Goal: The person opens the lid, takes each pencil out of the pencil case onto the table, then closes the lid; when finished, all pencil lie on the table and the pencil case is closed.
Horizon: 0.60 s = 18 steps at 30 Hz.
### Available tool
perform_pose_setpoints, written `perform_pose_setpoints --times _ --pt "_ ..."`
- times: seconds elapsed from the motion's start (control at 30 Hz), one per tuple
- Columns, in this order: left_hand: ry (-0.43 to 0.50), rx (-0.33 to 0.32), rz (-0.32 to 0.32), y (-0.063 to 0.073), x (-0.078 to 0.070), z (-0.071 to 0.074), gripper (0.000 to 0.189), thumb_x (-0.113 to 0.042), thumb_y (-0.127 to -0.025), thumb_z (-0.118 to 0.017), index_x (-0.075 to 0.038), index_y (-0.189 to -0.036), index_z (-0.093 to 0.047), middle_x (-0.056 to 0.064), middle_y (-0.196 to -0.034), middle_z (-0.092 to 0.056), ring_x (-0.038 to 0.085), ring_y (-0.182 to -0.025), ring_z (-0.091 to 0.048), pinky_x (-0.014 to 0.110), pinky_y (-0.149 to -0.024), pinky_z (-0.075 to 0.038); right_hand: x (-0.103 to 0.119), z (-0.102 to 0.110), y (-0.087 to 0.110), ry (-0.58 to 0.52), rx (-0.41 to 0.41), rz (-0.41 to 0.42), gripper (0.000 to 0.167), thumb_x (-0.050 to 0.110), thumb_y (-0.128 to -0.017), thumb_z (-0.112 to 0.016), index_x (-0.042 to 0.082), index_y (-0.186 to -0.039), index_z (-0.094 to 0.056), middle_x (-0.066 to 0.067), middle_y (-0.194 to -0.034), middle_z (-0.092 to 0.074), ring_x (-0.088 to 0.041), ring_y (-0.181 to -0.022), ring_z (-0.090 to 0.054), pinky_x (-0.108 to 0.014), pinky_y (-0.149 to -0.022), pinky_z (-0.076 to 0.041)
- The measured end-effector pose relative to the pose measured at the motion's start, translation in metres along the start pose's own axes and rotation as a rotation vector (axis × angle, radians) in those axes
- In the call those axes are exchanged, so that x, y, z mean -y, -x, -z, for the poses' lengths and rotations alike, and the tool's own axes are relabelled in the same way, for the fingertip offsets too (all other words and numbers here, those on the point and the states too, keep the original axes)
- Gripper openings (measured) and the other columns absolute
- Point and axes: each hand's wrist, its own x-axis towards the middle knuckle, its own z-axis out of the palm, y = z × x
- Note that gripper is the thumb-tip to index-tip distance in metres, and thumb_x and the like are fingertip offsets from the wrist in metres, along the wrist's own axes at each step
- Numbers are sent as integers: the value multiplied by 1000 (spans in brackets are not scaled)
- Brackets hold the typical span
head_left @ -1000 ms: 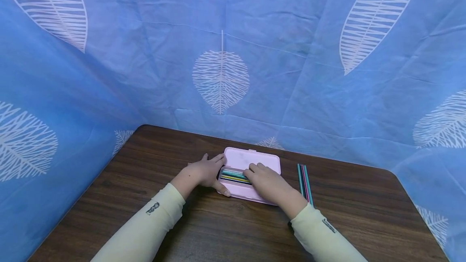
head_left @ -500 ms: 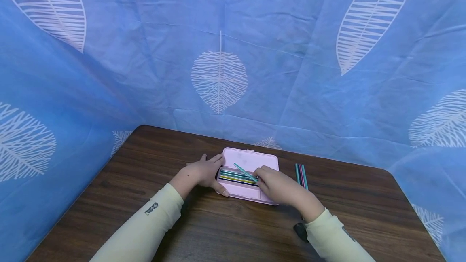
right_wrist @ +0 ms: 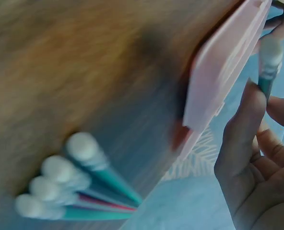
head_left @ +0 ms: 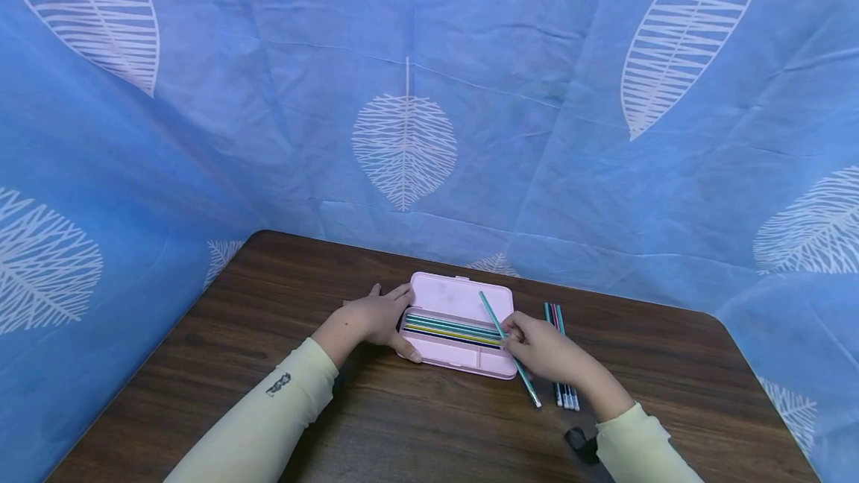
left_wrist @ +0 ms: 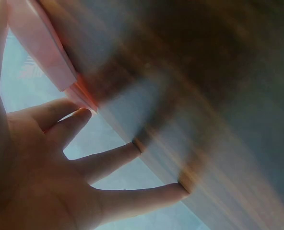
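A pink pencil case (head_left: 459, 289) lies unfolded on the brown table. Several pencils (head_left: 436, 328), green, yellow and dark, lie side by side in its long compartment. My left hand (head_left: 377, 319) rests at the case's left end, thumb on the front edge, its fingers spread straight in the left wrist view. My right hand (head_left: 546, 349) pinches a green pencil (head_left: 491, 310) between thumb and fingers over the case's right end. That pencil is tilted, its white eraser end (right_wrist: 270, 51) toward the near side.
Right of the case lies a row of several pencils (right_wrist: 103, 189), green, dark and pink, white erasers toward the near edge; my right hand partly covers them in the head view. A black object (head_left: 581, 444) is by the right sleeve. A blue leaf-print cloth (head_left: 496, 133) hangs behind the table.
My right hand has lifted a green pencil out of the case's compartment and moved right with it, toward the pencils on the table. The left hand stays at the case.
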Motion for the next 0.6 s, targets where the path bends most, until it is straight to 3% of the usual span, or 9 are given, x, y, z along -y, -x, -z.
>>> perform_pose_setpoints --times 0.3,0.6 --pt "3 10 2 -1 0 0 125 -73 -77 -85 -20 -172 -23 -2 -183 -15 49 -167 -15 89 -113 -29 -27 13 14 -192 -23 -134 28 12 -111 -54 -6 -133 -53 -9 -88 -61 -20 -64 -62 -38 -58 -62" --pt "12 16 10 -1 1 1 125 -73 -77 -84 -21 -173 -23 -2 -183 -15 47 -168 -13 87 -115 -28 -57 30 28 -185 -96 -210 36 10 -110 -48 -13 -137 -47 -14 -93 -62 -20 -69 -63 -34 -59 -63"
